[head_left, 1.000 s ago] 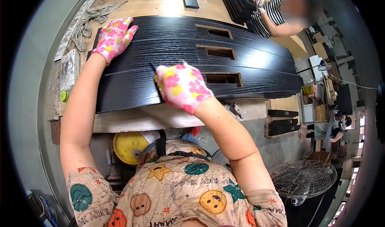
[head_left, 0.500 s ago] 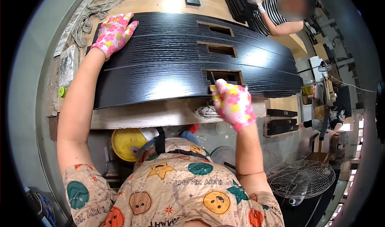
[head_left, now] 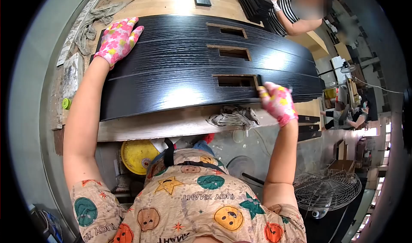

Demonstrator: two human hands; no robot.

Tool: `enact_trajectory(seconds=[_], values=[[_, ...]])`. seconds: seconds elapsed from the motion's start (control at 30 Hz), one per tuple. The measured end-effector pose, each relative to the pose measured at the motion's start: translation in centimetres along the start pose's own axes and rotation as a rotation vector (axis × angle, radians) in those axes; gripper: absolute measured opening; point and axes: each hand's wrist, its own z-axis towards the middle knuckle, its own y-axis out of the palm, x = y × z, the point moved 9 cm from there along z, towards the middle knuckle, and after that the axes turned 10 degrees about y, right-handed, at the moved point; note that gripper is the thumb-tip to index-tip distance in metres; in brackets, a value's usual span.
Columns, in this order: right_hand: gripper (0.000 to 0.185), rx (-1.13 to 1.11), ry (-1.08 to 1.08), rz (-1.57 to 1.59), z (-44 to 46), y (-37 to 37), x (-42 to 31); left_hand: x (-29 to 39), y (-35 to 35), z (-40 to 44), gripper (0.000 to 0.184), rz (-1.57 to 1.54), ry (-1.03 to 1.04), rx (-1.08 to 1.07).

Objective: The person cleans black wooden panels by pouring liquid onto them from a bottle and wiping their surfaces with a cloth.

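Observation:
Black wood-grain panels (head_left: 171,77) lie side by side in front of me, each with a rectangular cutout. My left hand (head_left: 116,42), in a pink flowered glove, rests flat on the far-left end of the panels, fingers stretched out. My right hand (head_left: 278,102), in a matching glove, is closed at the right end of the nearest cutout (head_left: 235,81). From its fingers a thin dark tool (head_left: 259,80) sticks up against the cutout's edge. Its exact kind is hard to make out. Raw brown material shows along the cutout rims.
A crumpled rag (head_left: 234,116) lies on the bench's front edge, another cloth (head_left: 92,22) at the back left. A co-worker in a striped top (head_left: 286,12) handles stacked black boards (head_left: 253,4). A wire-caged fan (head_left: 328,189) stands at lower right, a yellow round object (head_left: 139,157) below the bench.
My right hand has moved right with the thin tool, from the nearest cutout's left part to its right end. The left hand stays on the panels. The co-worker's hands have shifted.

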Motion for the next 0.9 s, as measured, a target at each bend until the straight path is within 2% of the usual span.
enact_trajectory(seconds=[0.03,0.1,0.17,0.2,0.27,0.3,0.4,0.43,0.5,0.53,0.6,0.63,0.7,0.77,0.8,0.83,0.9], values=[[0.024,0.073,-0.151,-0.025,-1.3,0.5,-2.4,0.4,-0.1,0.0,0.048,0.001,0.009,-0.004],[0.024,-0.151,-0.205,0.112,-3.2,1.7,-5.9,0.7,-0.7,0.2,0.048,-0.006,0.0,-0.044],[0.025,-0.028,-0.205,0.171,-2.5,1.2,-5.0,0.7,-0.8,0.2,0.05,-0.018,0.026,-0.055],[0.028,0.055,-0.142,0.227,-1.2,0.2,-3.7,0.8,-0.9,0.1,0.051,-0.039,0.048,-0.08],[0.031,0.272,-0.084,0.141,1.9,-1.6,-0.7,-0.6,-2.4,-0.9,0.053,-0.041,0.026,-0.096],[0.03,0.231,0.013,0.08,3.9,-2.1,0.6,-1.5,-3.1,-1.9,0.054,-0.051,-0.026,-0.129],[0.029,0.263,0.039,-0.066,8.8,-3.5,0.0,-2.1,-6.0,-6.5,0.055,0.009,-0.075,-0.178],[0.028,0.251,0.001,-0.175,10.7,-3.4,-1.2,-1.2,-7.1,-8.4,0.054,0.076,-0.047,-0.197],[0.026,0.275,-0.078,-0.287,14.5,-2.2,-4.2,3.8,-9.8,-11.6,0.048,0.067,0.126,-0.051],[0.026,0.189,0.004,-0.261,14.8,-1.8,-6.4,6.6,-10.7,-12.3,0.046,-0.024,0.125,-0.079],[0.025,0.145,-0.157,-0.386,14.9,0.6,-13.6,12.8,-10.3,-12.4,0.042,-0.243,0.165,-0.179],[0.024,0.206,-0.267,-0.392,11.6,0.6,-19.2,15.2,-8.8,-12.7,0.04,-0.372,0.206,-0.252],[0.016,0.235,-0.617,-0.337,4.2,2.5,-28.6,18.8,-7.5,-16.4,0.032,-0.254,0.454,0.44],[0.014,0.15,-0.901,-0.183,-2.4,4.7,-33.9,19.3,-6.6,-16.2,0.028,-0.171,0.375,0.481],[0.013,-0.028,-1.029,-0.074,-4.7,5.8,-35.4,19.3,-4.7,-16.5,0.03,-0.202,0.309,0.445],[0.011,-0.065,-1.133,0.028,-5.8,5.8,-35.8,19.2,-4.8,-16.6,0.033,-0.229,0.35,0.445],[0.021,-0.022,-0.953,-0.079,-2.8,4.9,-35.2,18.8,-5.2,-16.6,0.036,-0.325,0.381,0.536]])
